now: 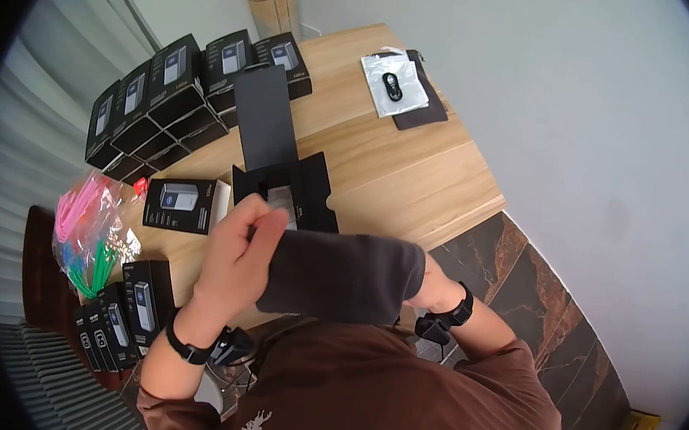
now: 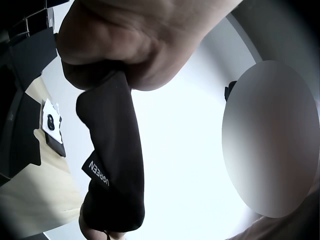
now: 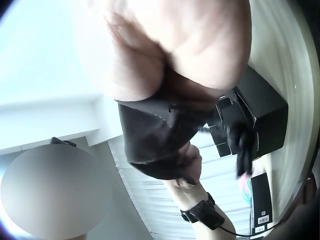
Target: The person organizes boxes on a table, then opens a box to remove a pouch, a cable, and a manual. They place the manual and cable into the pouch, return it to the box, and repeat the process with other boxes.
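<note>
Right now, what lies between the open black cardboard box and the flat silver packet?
Only bare light-wood tabletop lies between the open box and the silver packet, in the head view.

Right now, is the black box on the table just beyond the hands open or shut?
Open: the box has its long lid swung back and a side flap splayed outward.

R hand [image 3: 175, 45] grips dk pouch [image 3: 152, 135], blk box [image 3: 267, 110] behind.

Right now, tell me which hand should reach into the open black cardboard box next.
Probably the left hand: it grips the dark grey fabric pouch beside the box; the right hand holds the farther end.
</note>
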Demonstrator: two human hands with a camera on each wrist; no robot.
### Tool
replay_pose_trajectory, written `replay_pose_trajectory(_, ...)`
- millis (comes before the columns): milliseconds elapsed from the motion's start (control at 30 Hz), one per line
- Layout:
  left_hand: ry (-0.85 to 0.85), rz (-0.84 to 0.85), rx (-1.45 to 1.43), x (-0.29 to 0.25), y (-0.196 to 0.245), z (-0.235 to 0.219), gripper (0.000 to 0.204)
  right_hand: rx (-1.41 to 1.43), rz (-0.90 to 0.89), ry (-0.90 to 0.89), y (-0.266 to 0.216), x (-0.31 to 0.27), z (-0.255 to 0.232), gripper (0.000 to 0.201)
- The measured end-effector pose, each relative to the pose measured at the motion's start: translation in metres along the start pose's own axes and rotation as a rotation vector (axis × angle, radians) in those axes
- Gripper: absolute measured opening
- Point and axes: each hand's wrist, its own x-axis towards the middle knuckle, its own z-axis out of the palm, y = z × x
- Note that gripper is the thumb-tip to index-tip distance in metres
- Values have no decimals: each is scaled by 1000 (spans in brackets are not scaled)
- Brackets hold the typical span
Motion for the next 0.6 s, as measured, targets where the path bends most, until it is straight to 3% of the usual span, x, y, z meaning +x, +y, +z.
replay_pose_trajectory(100,-7,22,50,11,7,12,35,-488,-68,24,-5,3,-4,59)
replay_pose_trajectory(233,-81,48,7,25,10,28,41,-520,59,191,-8,10,4,63)
replay_pose_trajectory(333,-50,71,-18,34,7,33,42,-648,-75,328,-8,1,-7,51)
replay_pose_trajectory(367,-17,82,-7,40,1,29,42,-530,-125,363,-7,-3,-18,46)
replay_pose_trajectory(400,152,-80,-247,47,-5,33,40,-414,-183,405,-9,-11,-36,40)
replay_pose_trajectory(433,160,-216,-530,52,6,31,36,-297,-234,442,-15,-12,-40,36)
replay_pose_trajectory(500,300,-348,-776,61,11,38,33,-264,-252,603,-34,-21,-43,25)
replay_pose_trajectory(600,384,-366,-939,64,22,67,28,-117,-395,707,-39,-25,-44,25)
